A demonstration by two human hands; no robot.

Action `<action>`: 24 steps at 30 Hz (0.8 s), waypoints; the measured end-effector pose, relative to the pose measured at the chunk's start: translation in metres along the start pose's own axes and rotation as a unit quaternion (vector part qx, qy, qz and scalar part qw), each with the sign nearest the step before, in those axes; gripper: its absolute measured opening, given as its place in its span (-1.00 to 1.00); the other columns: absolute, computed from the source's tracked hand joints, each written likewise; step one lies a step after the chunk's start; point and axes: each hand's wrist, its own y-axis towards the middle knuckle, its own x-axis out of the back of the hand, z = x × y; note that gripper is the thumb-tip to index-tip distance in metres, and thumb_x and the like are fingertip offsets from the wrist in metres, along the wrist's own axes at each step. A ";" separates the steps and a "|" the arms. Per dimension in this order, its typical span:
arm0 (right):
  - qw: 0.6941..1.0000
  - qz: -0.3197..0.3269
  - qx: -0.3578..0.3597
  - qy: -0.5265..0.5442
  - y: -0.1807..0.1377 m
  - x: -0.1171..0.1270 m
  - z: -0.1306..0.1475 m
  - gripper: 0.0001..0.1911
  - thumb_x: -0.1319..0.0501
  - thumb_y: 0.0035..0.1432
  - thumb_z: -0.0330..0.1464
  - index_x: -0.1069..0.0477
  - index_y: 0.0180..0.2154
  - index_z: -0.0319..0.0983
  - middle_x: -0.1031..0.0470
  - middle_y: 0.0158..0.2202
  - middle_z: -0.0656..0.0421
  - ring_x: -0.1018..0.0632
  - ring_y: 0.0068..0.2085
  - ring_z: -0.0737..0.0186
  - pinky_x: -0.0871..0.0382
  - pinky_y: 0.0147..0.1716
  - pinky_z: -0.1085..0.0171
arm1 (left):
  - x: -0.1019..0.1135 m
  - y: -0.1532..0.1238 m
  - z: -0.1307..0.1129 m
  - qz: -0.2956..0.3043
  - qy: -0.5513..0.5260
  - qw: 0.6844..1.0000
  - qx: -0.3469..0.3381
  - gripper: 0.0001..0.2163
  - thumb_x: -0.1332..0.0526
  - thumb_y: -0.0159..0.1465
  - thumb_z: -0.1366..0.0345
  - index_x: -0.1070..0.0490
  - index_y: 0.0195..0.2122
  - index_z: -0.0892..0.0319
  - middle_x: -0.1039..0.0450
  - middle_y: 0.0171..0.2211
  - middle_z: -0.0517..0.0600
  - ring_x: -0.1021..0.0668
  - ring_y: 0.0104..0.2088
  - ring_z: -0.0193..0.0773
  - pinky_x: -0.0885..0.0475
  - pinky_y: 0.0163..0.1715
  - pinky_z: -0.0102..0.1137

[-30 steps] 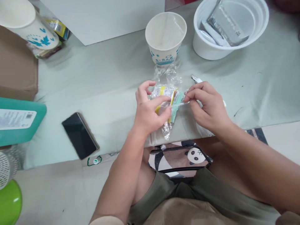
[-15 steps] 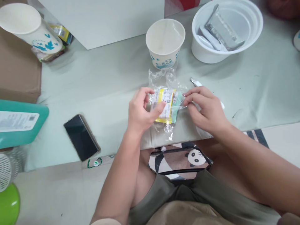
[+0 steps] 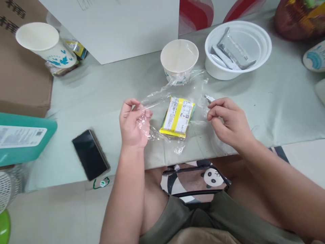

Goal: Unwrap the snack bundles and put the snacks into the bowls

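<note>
Clear plastic wrap (image 3: 157, 98) is stretched open between my two hands. My left hand (image 3: 133, 122) pinches its left side, with crinkled film over the fingers. On the right, my right hand (image 3: 228, 122) has its fingertips pinched together at the film's other edge. Between the hands, a small yellow and white printed packet (image 3: 177, 117) lies on the wrap, with a green edge showing beneath it. A slim utility knife (image 3: 209, 98) lies by my right fingertips, mostly hidden by that hand.
A paper cup (image 3: 179, 59) stands just beyond the wrap, beside a white tub (image 3: 237, 51) holding silvery packets. Another paper cup (image 3: 48, 44) is at the far left. A phone (image 3: 90, 155) and a green bottle (image 3: 25, 139) lie on the left. A white box (image 3: 114, 30) stands behind.
My left hand has moved left, pulling the wrap open and wide. The packet now shows more fully between the hands. The camera view has tilted up slightly.
</note>
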 end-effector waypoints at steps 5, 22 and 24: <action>0.998 -0.024 0.005 -0.062 -0.003 0.001 0.000 -0.83 -0.17 0.09 -0.49 -0.51 -0.36 -0.15 -0.46 -0.06 0.03 -0.54 -0.17 0.06 -0.50 -0.12 -0.06 | -0.006 -0.008 -0.006 0.011 -0.067 0.996 0.063 -0.83 -0.25 0.06 0.47 -0.35 -0.39 0.05 -0.22 -0.60 -0.17 -0.37 -0.53 -0.35 -0.59 -0.16 -0.20; 0.998 0.057 0.002 -0.009 -0.022 -0.046 0.050 -0.19 -0.34 0.09 -0.15 -0.12 0.31 -0.15 -0.14 0.29 -0.16 -0.30 0.30 -0.29 -0.31 0.24 -0.27 | -0.011 -0.017 0.004 0.049 -0.163 0.978 0.124 -0.86 -0.15 0.17 0.40 -0.42 -0.30 0.02 -0.19 -0.57 -0.18 -0.38 -0.51 -0.39 -0.56 0.06 0.05; 0.999 0.047 0.002 0.004 -0.020 -0.046 0.048 -0.25 -0.33 0.10 -0.18 -0.16 0.27 -0.17 -0.15 0.29 -0.17 -0.31 0.31 -0.26 -0.33 0.24 -0.23 | -0.014 -0.018 0.005 0.054 -0.152 0.979 0.127 -0.87 -0.15 0.17 0.39 -0.42 -0.29 0.02 -0.19 -0.57 -0.17 -0.37 -0.51 -0.39 -0.58 0.03 -0.01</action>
